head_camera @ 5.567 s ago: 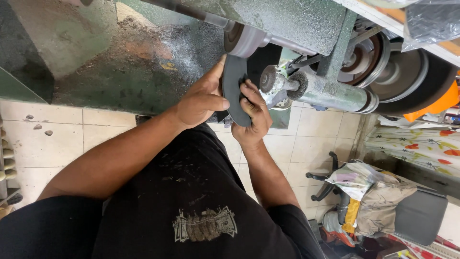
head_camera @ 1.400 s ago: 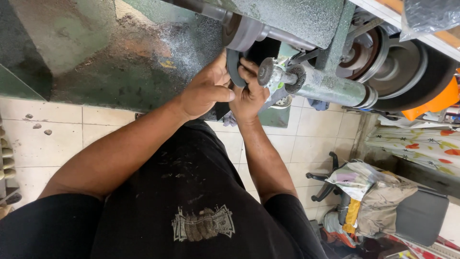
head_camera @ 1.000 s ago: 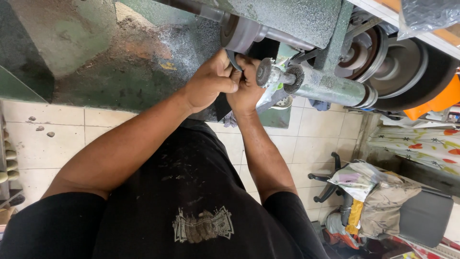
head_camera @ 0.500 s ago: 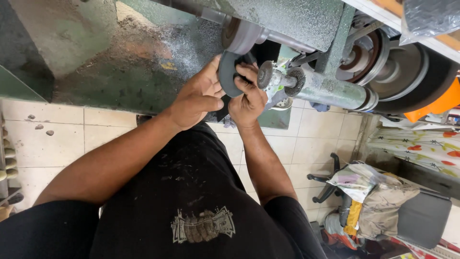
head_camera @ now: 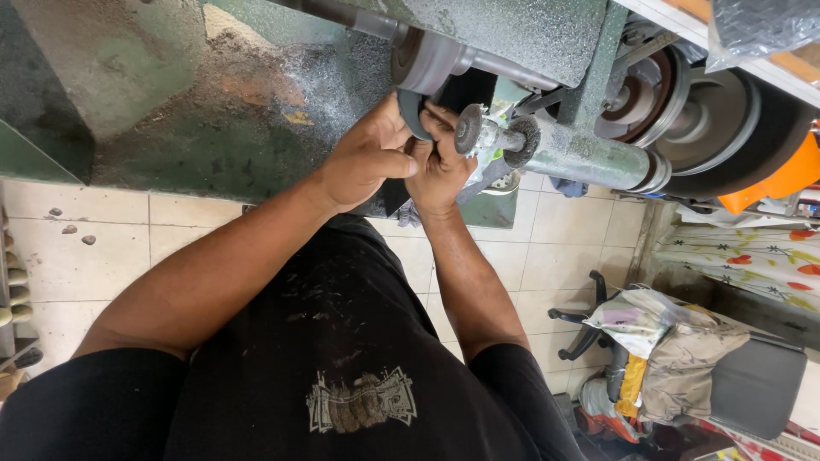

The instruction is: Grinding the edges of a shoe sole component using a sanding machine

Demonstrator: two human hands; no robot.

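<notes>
While dust lies grey over the green machine base (head_camera: 171,128) at the left, the left hand (head_camera: 363,158) closes its fingers around a dark curved piece (head_camera: 412,111), thumb folded across the front. The piece sits between both hands, its upper edge showing above the knuckles and pressed up against the pale wheel (head_camera: 423,61) on the shaft. Just to the right, the right hand (head_camera: 440,162) pinches the same piece from the other side, fingertips on its edge; most of the piece is hidden within the two grips. A small grey wheel (head_camera: 468,128) on a spindle stands just beside the right fingers. Further right come a large black wheel (head_camera: 752,137), then a chair (head_camera: 752,384) heaped with bags (head_camera: 649,333) on the tiled floor (head_camera: 68,265).
</notes>
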